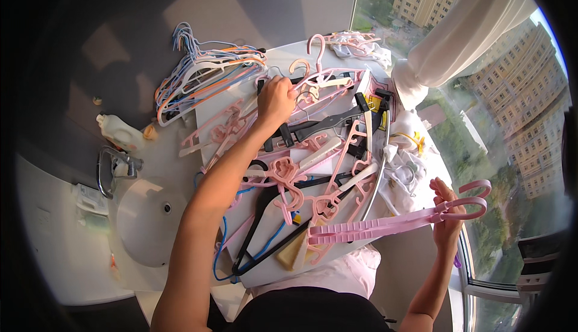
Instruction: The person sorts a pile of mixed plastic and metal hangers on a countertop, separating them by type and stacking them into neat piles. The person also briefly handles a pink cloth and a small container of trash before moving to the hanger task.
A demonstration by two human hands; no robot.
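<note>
My right hand (447,217) holds a pair of pink plastic hangers (375,230) near their hooks, bars pointing left over the pile's edge. My left hand (276,99) reaches into the far part of the heap, at the left end of a pink hanger (334,72) whose hook stands up; its fingertips are partly hidden, and whether they grip it I cannot tell. Below that hand lies a black clip hanger (323,124). Pink hangers with heart-like centres (285,169) and a large black hanger (257,223) lie tangled nearer to me.
A stack of wire and plastic hangers (207,79) lies at the back left. A sink (149,219), faucet (119,167) and white jug (119,131) are on the left. White cloth (402,183) and a tied curtain (433,56) are by the window on the right.
</note>
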